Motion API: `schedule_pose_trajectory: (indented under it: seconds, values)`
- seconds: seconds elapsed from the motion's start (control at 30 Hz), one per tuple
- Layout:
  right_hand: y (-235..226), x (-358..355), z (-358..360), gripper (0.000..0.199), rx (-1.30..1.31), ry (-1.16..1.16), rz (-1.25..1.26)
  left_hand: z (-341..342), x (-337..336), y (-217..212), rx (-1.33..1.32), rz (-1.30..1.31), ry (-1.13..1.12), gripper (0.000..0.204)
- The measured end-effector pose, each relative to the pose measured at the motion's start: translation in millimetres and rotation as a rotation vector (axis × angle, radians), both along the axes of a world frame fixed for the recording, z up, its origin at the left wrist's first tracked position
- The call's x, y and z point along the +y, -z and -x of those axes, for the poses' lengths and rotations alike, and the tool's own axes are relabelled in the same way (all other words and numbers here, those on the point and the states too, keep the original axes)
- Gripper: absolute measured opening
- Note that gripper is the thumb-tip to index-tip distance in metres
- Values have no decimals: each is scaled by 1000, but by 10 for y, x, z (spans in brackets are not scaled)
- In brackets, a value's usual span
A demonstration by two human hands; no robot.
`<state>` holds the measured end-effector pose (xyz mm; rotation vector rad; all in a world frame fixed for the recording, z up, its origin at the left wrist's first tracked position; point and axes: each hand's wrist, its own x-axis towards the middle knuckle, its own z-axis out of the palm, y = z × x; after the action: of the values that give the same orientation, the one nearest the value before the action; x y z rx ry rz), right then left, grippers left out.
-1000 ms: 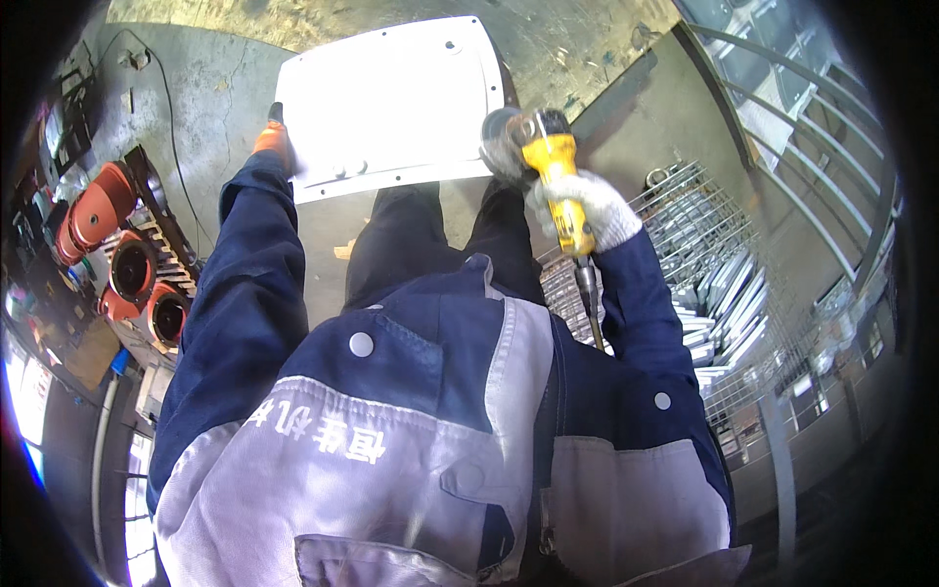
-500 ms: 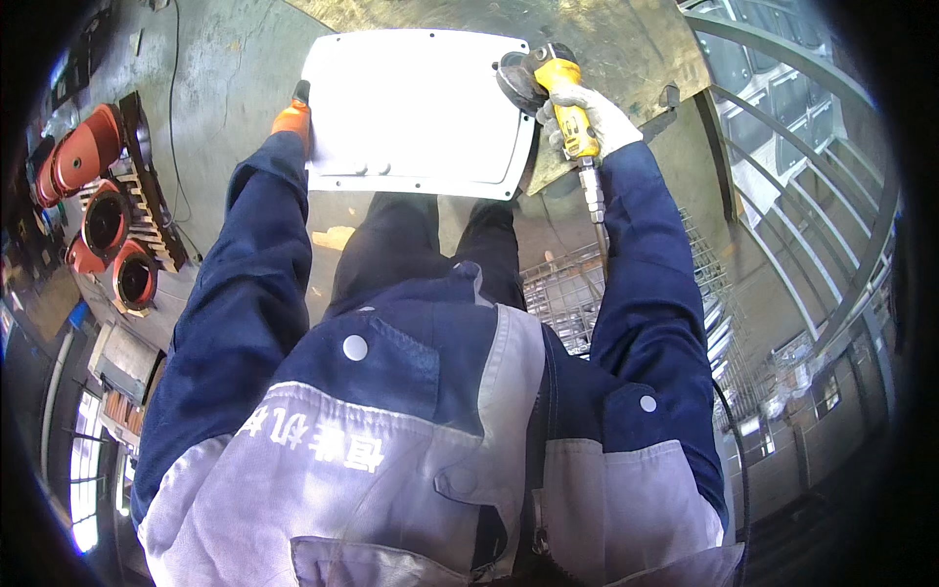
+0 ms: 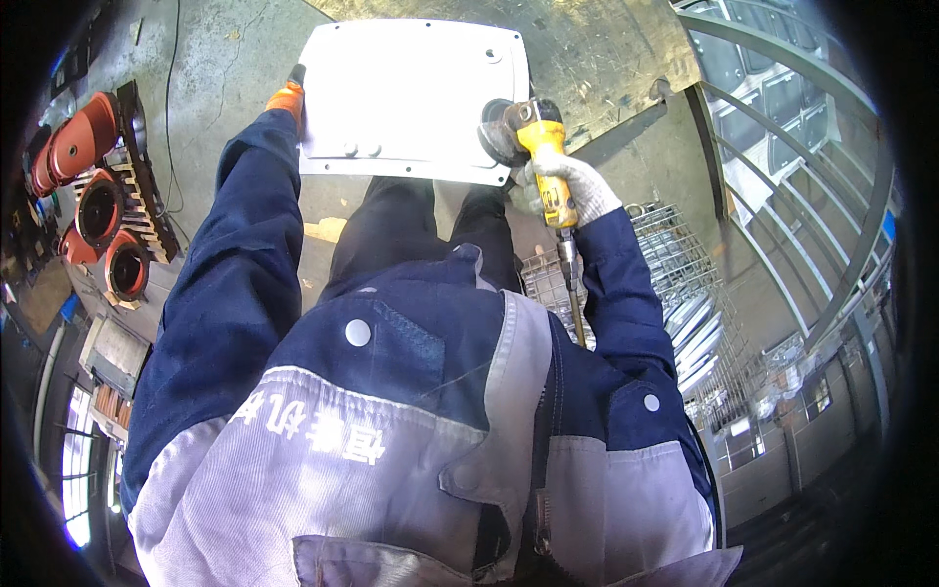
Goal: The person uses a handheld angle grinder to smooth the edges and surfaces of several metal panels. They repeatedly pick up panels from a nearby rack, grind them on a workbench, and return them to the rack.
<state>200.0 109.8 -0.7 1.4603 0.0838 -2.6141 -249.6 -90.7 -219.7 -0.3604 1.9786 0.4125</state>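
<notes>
Panel: broad, white, nearly rectangular with rounded corners, at the upper middle of the view, above the thighs; small dark holes run along its rim, a larger hole sits near its upper right corner, and two small round bumps lie near its lower edge

Left hand: in an orange glove with a dark tip, gripping the panel by its left edge

Right hand: in a whitish knit glove, closed around the yellow body of the grinder

Grinder: yellow with a dark metal head, its handle slanting down and to the right

Disc: dark and round, overlapping the panel's right edge near the lower right corner; whether it touches the surface, I cannot tell

Hose: joined to the grinder's lower end by a metal fitting, running down beside the right sleeve

Board: brownish and worn, beyond the panel and to its right

Wire basket: to the right, below the right hand, with silvery metal pieces in it

Red parts: well apart at the far left, beside a slatted pallet
</notes>
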Motion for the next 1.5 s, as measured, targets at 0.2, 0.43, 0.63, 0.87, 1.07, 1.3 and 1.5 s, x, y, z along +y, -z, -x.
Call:
schedule_pose_trajectory:
  seconds: [0.2, 0.43, 0.63, 0.87, 1.07, 1.3, 1.5]
  values:
    - [-281, -290, -231, 31, -15, -92, 7, -74, 68, -203, 1, -52, 20, 66]
    - [-662, -587, -491, 33, 8, -237, -109, -223, 134, -459, -68, -151, -72, 66]
    - [-1039, -653, -965, 30, -285, -122, -279, -639, 115, -1087, -168, -293, -247, 66]
    - [-1321, -689, -1474, 25, -213, 233, -327, -1053, 191, -2058, -382, -675, -513, 50]
    - [-1580, -845, -1855, 22, -310, 379, -393, -1165, 673, -2480, -353, -994, -361, 39]
    - [-1111, -1634, -2523, 24, -436, 578, -416, -915, 1446, -3015, -243, -1218, -508, 40]
    - [-1129, -2481, -2374, 18, -480, 655, -339, -514, 1753, -2099, -225, -1128, -360, 34]
